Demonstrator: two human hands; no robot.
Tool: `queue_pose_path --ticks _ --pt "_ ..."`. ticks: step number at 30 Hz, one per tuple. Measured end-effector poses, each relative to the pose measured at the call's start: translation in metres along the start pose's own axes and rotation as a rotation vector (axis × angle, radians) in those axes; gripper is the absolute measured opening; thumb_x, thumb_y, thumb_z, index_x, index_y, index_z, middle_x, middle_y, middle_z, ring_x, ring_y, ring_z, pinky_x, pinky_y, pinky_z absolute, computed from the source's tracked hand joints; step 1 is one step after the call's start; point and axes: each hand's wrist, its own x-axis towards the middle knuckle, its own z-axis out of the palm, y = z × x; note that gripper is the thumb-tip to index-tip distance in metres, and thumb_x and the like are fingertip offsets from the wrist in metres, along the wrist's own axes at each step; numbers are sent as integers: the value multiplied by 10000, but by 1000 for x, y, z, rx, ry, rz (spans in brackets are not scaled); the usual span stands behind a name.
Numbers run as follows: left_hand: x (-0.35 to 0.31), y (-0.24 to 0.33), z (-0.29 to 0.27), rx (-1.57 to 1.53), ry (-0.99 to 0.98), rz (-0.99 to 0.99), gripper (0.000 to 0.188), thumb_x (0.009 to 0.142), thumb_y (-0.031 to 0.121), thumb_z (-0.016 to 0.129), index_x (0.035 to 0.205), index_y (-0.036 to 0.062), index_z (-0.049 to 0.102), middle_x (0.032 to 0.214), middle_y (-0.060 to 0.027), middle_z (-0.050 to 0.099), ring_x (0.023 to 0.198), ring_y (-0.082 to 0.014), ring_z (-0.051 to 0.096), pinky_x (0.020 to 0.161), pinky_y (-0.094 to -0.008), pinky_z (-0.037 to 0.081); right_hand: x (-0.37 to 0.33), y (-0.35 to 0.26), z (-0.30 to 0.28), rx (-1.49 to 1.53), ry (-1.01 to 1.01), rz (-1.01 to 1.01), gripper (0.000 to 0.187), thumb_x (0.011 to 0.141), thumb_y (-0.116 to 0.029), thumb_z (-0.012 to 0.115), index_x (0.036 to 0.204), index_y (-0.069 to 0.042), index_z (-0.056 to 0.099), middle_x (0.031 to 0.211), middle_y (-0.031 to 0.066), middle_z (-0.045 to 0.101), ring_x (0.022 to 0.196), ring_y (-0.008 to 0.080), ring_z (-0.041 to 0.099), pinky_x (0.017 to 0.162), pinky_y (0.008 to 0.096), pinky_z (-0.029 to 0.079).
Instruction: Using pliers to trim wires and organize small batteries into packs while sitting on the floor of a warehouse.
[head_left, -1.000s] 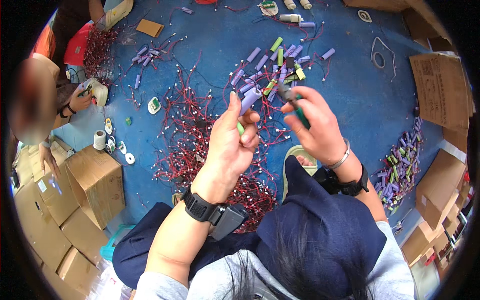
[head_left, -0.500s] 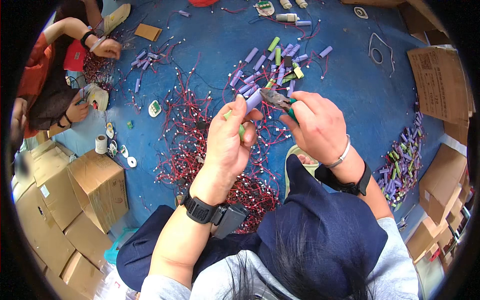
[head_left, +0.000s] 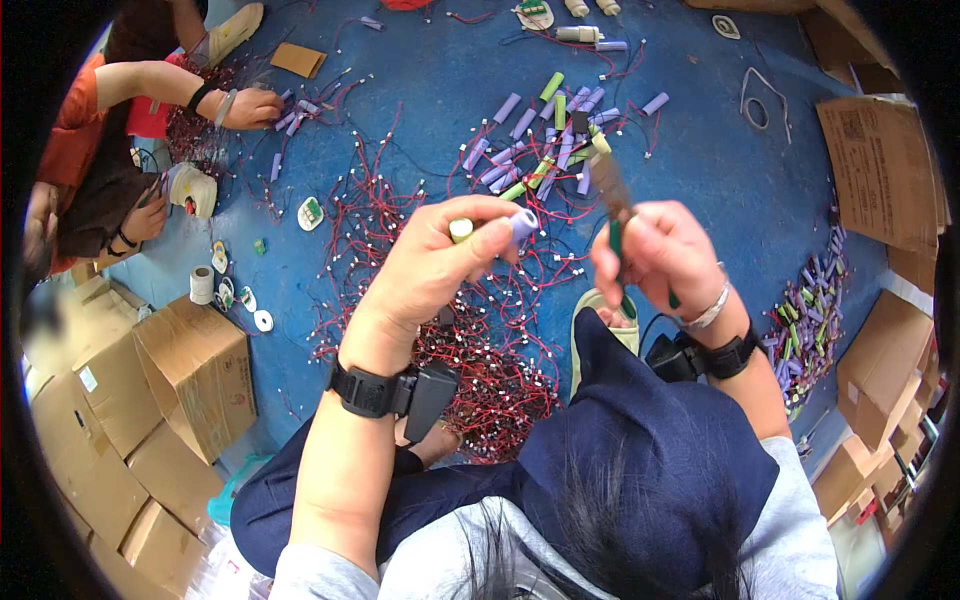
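Note:
My left hand (head_left: 425,255) is closed around two cylindrical battery cells. The purple cell (head_left: 523,223) sticks out past the fingertips with its end facing up, and the green cell (head_left: 460,231) shows its pale end between the fingers. To the right, my right hand (head_left: 665,250) grips pliers (head_left: 616,245) by their green handles. Their jaws point away from me, blurred by motion and apart from the cells. Beneath my hands lies a large heap of red and black wires with small white connectors (head_left: 490,400). Beyond them is a loose pile of purple and green cells (head_left: 560,135).
A co-worker's hand (head_left: 252,108) reaches to a small group of purple cells at upper left. Cardboard boxes (head_left: 195,365) line the left, with more boxes (head_left: 878,170) at right. Another heap of cells (head_left: 805,320) lies right. A white spool (head_left: 202,285) stands by the left boxes.
The pliers have come away from the purple cell and swung upright to the right. My left hand has turned over, still holding both cells. The co-worker's hand has moved right to the cells.

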Motion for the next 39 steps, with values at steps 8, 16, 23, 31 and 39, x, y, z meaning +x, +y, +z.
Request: queue_pose_path --ticks 8,16,23,31,39 --pt "19 -27 -33 -413 201 -85 341 903 235 492 1185 45 472 944 -72 593 837 -154 585 716 -325 506 9 33 -22 -1870 -343 335 256 790 -323 586 789 -71 629 846 103 621 811 292 607 648 415 466" --pt "98 -28 -65 -172 405 -194 252 808 190 626 1010 45 584 770 13 551 617 -81 495 544 -243 438 -3 49 -33 -1816 46 148 257 718 -305 638 825 -72 619 862 92 550 880 264 534 740 394 411" --pt "194 -41 -35 1321 383 -82 278 740 267 624 931 65 620 874 -168 633 823 -329 612 724 -415 483 -30 36 -64 -1565 246 -23 420 681 -268 649 1007 -41 510 1064 150 501 979 332 486 806 427 394" --pt "174 -35 -61 789 357 -134 345 783 264 619 1045 46 566 833 -111 615 673 -196 558 553 -309 437 -20 36 -78 -1331 349 -43 416 678 -238 666 1017 -44 524 1101 151 504 1019 326 481 858 422 377" --pt "72 20 -33 -512 413 -146 256 849 181 567 1071 58 530 743 -2 540 493 -33 400 393 -168 288 74 17 -42 -1592 375 -628 332 610 -201 713 911 -153 580 1126 41 513 1047 240 466 869 462 309"
